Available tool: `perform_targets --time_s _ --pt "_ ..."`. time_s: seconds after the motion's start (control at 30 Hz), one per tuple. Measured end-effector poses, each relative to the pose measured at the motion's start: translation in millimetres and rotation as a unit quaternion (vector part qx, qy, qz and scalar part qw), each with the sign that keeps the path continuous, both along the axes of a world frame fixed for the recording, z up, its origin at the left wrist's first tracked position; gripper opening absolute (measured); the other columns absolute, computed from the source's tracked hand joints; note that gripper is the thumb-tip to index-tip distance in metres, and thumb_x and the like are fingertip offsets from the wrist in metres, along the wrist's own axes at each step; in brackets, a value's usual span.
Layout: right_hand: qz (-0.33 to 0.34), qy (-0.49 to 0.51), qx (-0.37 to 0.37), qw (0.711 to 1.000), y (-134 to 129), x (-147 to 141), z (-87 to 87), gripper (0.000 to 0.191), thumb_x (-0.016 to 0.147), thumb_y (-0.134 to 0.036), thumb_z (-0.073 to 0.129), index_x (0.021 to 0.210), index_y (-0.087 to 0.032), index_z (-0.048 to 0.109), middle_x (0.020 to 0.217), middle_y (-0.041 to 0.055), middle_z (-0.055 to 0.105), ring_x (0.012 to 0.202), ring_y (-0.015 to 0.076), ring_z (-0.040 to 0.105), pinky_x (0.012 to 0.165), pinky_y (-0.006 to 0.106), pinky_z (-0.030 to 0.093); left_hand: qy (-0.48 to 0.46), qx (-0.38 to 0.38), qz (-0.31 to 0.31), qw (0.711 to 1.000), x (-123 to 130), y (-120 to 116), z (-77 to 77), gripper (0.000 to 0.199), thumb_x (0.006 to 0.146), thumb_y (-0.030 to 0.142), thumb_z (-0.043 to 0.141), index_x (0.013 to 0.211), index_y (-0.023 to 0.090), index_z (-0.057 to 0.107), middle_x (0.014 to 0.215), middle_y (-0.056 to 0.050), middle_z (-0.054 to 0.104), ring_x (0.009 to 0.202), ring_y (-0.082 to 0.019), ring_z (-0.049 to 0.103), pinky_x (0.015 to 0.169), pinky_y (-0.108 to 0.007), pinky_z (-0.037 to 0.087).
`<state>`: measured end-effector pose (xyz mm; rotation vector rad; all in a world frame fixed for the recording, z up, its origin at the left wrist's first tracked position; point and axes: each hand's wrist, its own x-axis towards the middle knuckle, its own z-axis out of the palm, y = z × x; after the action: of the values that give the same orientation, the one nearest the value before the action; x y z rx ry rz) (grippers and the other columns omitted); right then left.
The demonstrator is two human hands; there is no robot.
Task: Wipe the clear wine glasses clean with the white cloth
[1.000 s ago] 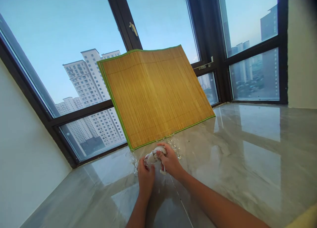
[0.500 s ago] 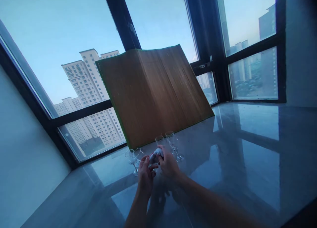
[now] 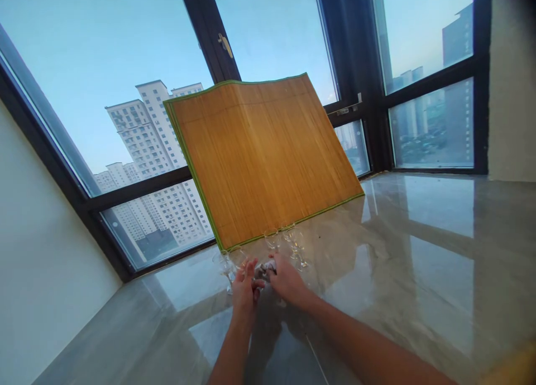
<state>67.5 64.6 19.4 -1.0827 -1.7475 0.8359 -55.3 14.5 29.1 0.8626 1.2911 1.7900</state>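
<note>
My right hand [image 3: 288, 280] is closed round a small crumpled whitish cloth [image 3: 263, 270]. Close beside it, my left hand [image 3: 246, 287] has its fingers curled at the cloth's left side. Whatever those fingers grip is too small and blurred to name. Clear stemmed glasses stand around the hands on the glossy stone surface [image 3: 368, 318]. One glass [image 3: 226, 266] is just left of my left hand, with another rim partly hidden behind its fingers. Beyond my right hand are a glass [image 3: 272, 240] and a further glass [image 3: 296, 248] to its right.
A large bamboo mat [image 3: 268, 156] with green edging leans against the window behind the glasses. Dark window frames [image 3: 134, 189] enclose the far side. A pale wall [image 3: 46, 251] rises on the left. A thin white line [image 3: 316, 357] shows on the surface near my right forearm.
The scene is brighter and warmer in colour, and the mat now looks golden. My hands stay close together at the cloth, slightly lower, with the right hand covering more of it.
</note>
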Motion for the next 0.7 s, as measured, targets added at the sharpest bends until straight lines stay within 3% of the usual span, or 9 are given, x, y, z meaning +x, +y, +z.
perform_targets --time_s 0.07,0.13,0.2,0.27,0.33,0.43,0.57,0.7 --pt "0.004 0.013 -0.026 1.0 -2 -1 4.6 0.041 0.083 -0.026 0.059 0.123 -0.021 0.06 0.094 0.0084 0.073 0.089 0.0275 0.07 0.076 0.035 0.05 0.046 -0.009 0.022 0.999 -3 3 -4.5 0.059 0.07 0.055 0.082 0.116 0.022 0.064 0.1 -0.008 0.075 0.04 -0.005 0.049 0.035 -0.017 0.026" --pt "0.025 0.044 -0.071 0.996 -3 -2 9.0 0.041 0.084 -0.026 0.057 0.125 -0.021 0.057 0.083 0.0048 0.071 0.067 0.0225 0.068 0.062 0.031 0.049 0.073 -0.016 0.023 0.997 -4 6 -7.5 0.066 0.066 0.061 0.082 0.113 0.018 0.065 0.07 0.0 0.068 0.037 -0.006 0.045 0.036 -0.018 0.026" --pt "0.049 0.079 -0.121 0.988 -4 -3 11.3 0.042 0.086 -0.026 0.054 0.127 -0.02 0.054 0.083 0.0038 0.07 0.052 0.0181 0.063 0.052 0.029 0.046 0.072 -0.016 0.013 0.997 -4 6 -8.6 0.07 0.065 0.066 0.08 0.113 0.016 0.065 0.06 0.004 0.062 0.035 -0.006 0.044 0.036 -0.017 0.025" --pt "0.05 0.088 -0.125 0.987 -4 -4 10.5 0.042 0.086 -0.024 0.052 0.128 -0.019 0.053 0.089 0.006 0.071 0.053 0.0178 0.063 0.052 0.029 0.048 0.059 -0.01 0.002 0.998 -2 5 -8.3 0.07 0.068 0.067 0.077 0.115 0.017 0.064 0.071 0.001 0.068 0.035 -0.004 0.043 0.035 -0.017 0.026" --pt "0.022 0.06 -0.06 0.996 -4 -3 8.0 0.042 0.084 -0.023 0.054 0.126 -0.019 0.056 0.1 0.0094 0.072 0.073 0.0221 0.07 0.067 0.032 0.053 0.05 -0.005 -0.006 0.999 1 4 -7.4 0.068 0.071 0.065 0.076 0.119 0.018 0.063 0.09 -0.005 0.074 0.036 -0.003 0.043 0.034 -0.017 0.026" --pt "-0.01 0.016 0.014 1.0 -4 -1 4.8 0.042 0.084 -0.021 0.053 0.125 -0.017 0.059 0.112 0.0122 0.073 0.105 0.0267 0.068 0.091 0.035 0.05 0.05 -0.002 -0.032 0.998 3 2 -6.1 0.066 0.075 0.063 0.074 0.122 0.018 0.064 0.109 -0.01 0.075 0.035 0.0 0.04 0.032 -0.016 0.024" --pt "-0.016 0.001 0.012 1.0 -3 1 4.0 0.043 0.086 -0.021 0.048 0.127 -0.014 0.058 0.116 0.014 0.073 0.108 0.0259 0.067 0.094 0.033 0.048 0.02 0.026 -0.048 0.998 5 -1 -3.7 0.06 0.079 0.059 0.073 0.125 0.022 0.064 0.134 -0.013 0.067 0.036 0.003 0.042 0.031 -0.015 0.025" --pt "-0.027 -0.002 0.014 1.0 -2 2 1.4 0.045 0.087 -0.019 0.045 0.13 -0.011 0.058 0.113 0.0161 0.073 0.107 0.0279 0.068 0.093 0.035 0.049 -0.047 0.041 -0.061 0.996 7 -6 1.1 0.053 0.085 0.056 0.07 0.127 0.024 0.063 0.14 -0.012 0.063 0.041 0.002 0.045 0.034 -0.014 0.033"
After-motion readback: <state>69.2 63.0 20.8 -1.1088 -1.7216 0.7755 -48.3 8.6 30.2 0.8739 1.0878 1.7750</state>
